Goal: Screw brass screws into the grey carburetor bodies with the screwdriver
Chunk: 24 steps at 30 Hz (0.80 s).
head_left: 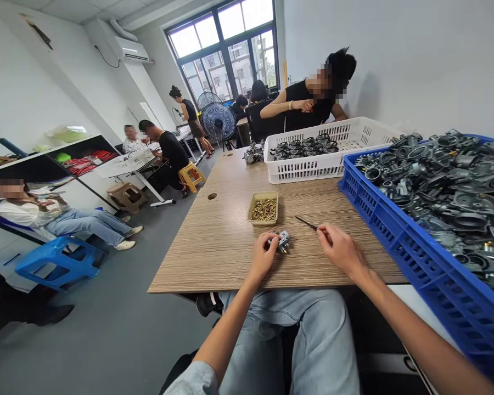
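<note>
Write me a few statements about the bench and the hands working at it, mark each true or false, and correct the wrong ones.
1. The left hand holds a small metal part. True.
2. The right hand is empty. False: it holds a thin dark tool.
3. The small tub contains brass-coloured pieces. True.
4. The blue crate is left of the white crate in the picture. False: it is to the right.
5. The white crate is full to the brim at both ends. False: its far right end shows bare floor.
6. Dark metal parts are heaped in the blue crate. True.
</note>
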Each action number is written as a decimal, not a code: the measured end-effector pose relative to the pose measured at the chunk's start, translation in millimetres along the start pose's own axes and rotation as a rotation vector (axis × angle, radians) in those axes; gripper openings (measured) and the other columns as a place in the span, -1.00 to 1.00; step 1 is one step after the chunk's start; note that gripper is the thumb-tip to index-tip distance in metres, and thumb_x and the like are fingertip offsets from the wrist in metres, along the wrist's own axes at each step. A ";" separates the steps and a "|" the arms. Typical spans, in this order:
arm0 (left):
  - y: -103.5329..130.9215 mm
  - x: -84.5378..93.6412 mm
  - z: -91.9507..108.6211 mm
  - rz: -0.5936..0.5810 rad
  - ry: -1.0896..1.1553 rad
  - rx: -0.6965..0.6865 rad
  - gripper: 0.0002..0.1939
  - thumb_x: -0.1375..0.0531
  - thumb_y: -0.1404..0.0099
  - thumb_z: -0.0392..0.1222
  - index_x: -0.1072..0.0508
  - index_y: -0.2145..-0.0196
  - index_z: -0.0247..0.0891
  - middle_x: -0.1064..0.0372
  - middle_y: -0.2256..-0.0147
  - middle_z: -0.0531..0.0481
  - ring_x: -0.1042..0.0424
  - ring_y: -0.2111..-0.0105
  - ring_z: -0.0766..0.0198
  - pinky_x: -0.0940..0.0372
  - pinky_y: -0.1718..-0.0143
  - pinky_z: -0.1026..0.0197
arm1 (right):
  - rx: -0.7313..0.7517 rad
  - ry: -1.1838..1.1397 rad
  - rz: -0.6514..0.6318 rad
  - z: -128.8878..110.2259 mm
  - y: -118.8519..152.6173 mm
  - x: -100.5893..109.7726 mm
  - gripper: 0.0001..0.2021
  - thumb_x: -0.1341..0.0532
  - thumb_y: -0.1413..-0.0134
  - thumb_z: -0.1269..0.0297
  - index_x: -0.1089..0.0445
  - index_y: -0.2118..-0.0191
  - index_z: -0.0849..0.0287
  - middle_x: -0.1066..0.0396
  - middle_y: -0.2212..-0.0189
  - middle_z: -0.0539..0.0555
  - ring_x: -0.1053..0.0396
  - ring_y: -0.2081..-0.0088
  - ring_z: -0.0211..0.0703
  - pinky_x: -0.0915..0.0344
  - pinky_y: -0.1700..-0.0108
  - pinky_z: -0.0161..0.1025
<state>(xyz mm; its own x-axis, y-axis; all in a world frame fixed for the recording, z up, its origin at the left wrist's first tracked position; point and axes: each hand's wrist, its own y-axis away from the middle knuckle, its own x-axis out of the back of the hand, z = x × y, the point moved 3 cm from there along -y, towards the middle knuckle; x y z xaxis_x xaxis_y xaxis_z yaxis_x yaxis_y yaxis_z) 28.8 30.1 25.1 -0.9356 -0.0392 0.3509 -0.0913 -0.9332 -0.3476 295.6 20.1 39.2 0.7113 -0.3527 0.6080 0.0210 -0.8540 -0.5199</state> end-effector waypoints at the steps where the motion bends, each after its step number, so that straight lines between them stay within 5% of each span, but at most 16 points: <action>1: 0.8 -0.4 0.4 -0.001 -0.006 -0.003 -0.73 -0.17 -0.54 0.00 -0.60 0.15 -0.18 -0.58 0.04 -0.13 -0.46 -0.18 0.05 -0.28 -0.24 0.01 | 0.027 0.091 0.001 3.3 -3.2 7.5 -0.78 -0.09 -0.45 0.11 -0.43 0.08 0.06 -0.55 0.18 0.16 -0.50 0.12 0.06 -0.37 0.06 -0.09; 7: 5.2 -2.2 6.1 -0.033 -0.088 -0.035 -0.70 -0.30 -0.45 -0.02 -0.49 -0.05 -0.17 -0.51 0.00 -0.09 -0.47 0.05 0.15 -0.35 -0.05 0.09 | -0.034 0.455 -0.192 34.0 -2.7 23.0 -0.57 -0.27 -0.31 -0.01 -0.40 -0.16 0.13 -0.45 0.01 0.29 -0.45 0.00 0.21 -0.35 0.02 -0.04; 12: 7.8 -1.6 8.0 0.021 -0.149 -0.006 -0.64 -0.32 -0.43 -0.02 -0.45 -0.09 -0.18 -0.50 0.03 -0.08 -0.45 0.12 0.20 -0.35 0.05 0.16 | -0.058 0.421 -0.321 42.8 4.7 12.5 -0.85 -0.22 -0.36 0.19 -0.42 0.05 0.11 -0.47 0.12 0.20 -0.47 0.11 0.07 -0.29 0.12 -0.14; 17: 10.5 0.7 12.5 0.080 -0.172 -0.063 -0.60 -0.36 -0.40 -0.05 -0.42 -0.11 -0.17 -0.45 -0.06 -0.13 -0.45 -0.05 0.12 -0.34 -0.11 0.09 | -0.134 0.253 -0.282 44.5 1.6 8.8 -0.90 -0.15 -0.37 0.23 -0.35 0.19 0.11 -0.49 0.18 0.19 -0.47 0.18 0.01 -0.22 0.17 -0.17; 24: 12.1 -2.0 13.7 0.068 -0.280 -0.119 -0.53 -0.38 -0.37 -0.14 -0.39 -0.18 -0.11 -0.34 -0.18 -0.17 -0.35 -0.23 -0.01 -0.24 -0.31 -0.10 | -0.215 0.142 -0.260 43.9 -3.5 8.4 -0.85 -0.05 -0.39 0.26 -0.36 0.13 0.11 -0.61 0.25 0.18 -0.55 0.22 0.01 -0.25 0.18 -0.19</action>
<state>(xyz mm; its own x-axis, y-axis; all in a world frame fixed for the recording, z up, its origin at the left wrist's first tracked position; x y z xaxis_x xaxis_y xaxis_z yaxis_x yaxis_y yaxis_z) 34.2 14.0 32.2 -0.8119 -0.2123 0.5438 -0.0864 -0.8775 -0.4717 332.3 36.9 19.8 0.5968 -0.1497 0.7883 0.0297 -0.9776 -0.2082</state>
